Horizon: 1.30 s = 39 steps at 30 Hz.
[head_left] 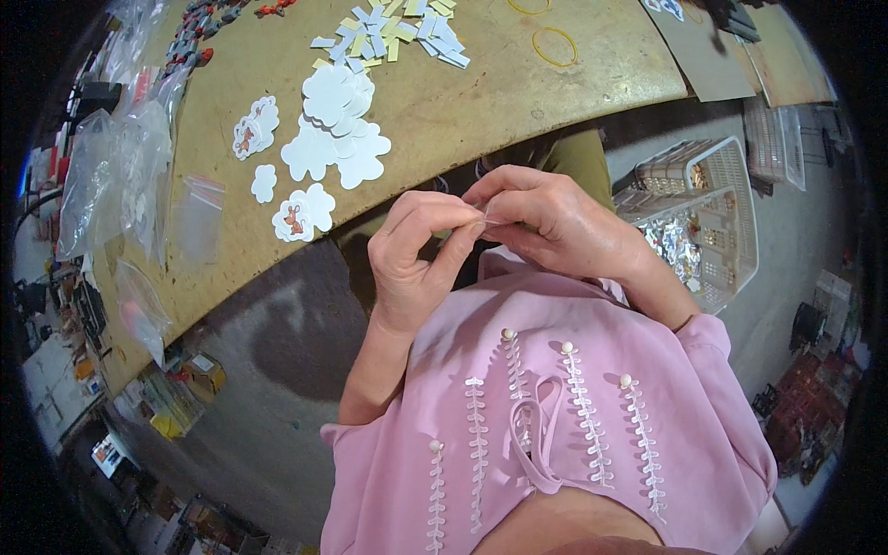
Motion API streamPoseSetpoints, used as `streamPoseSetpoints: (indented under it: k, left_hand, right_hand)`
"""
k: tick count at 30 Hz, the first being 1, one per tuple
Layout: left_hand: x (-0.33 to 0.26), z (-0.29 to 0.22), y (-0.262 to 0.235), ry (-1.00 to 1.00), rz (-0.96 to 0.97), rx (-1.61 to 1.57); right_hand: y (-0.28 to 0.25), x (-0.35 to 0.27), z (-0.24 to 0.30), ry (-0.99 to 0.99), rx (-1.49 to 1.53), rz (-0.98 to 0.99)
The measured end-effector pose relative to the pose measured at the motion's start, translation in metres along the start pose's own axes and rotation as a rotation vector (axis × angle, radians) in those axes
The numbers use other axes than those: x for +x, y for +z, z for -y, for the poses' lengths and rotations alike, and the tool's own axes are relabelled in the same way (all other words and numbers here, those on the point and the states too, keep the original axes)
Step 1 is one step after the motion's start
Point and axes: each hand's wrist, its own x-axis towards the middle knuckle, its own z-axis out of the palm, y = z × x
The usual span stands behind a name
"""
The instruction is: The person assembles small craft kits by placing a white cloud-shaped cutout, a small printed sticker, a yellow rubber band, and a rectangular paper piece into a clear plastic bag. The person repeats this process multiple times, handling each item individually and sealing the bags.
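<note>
A tan worktable (pixel 518 92) curved across the top of the view, and below it the person's pink blouse (pixel 573 416) filled the lower middle. To the right, on the floor, stood one white plastic basket (pixel 731 185) with shiny small packets inside. Clear plastic bags (pixel 111 176) lay heaped at the table's left edge — their number could not be told. Near the table's front edge sat a pile of white flower-shaped cards (pixel 338 134), overlapping too much to count, with three more set apart beside it, two of them bearing a small reddish piece. Two yellow rubber bands (pixel 553 44) lay farther back. Over the lap, the left hand (pixel 416 250) and right hand (pixel 555 222) met fingertip to fingertip, both pinching one tiny clear bit (pixel 483 220) — too small to make out.
</note>
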Motion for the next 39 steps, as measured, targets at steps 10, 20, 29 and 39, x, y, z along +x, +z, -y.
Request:
streamPoseSetpoints:
  k: [10, 20, 29, 39]
  left_hand:
    - [-0.005, -0.002, 0.007, -0.177, -0.105, -0.181]
    - [-0.006, 0.002, 0.007, -0.173, -0.036, -0.172]
    - [-0.01, 0.0, 0.009, -0.222, -0.163, -0.35]
    - [-0.013, -0.002, 0.009, -0.328, -0.15, -0.392]
  right_hand:
    - [-0.008, -0.003, 0.006, 0.004, 0.017, -0.142]
    - [0.0, -0.002, 0.004, 0.023, 0.057, -0.104]
    - [-0.004, -0.005, 0.004, 0.326, 0.548, -0.219]
    - [0.006, -0.003, -0.002, 0.351, 0.601, -0.282]
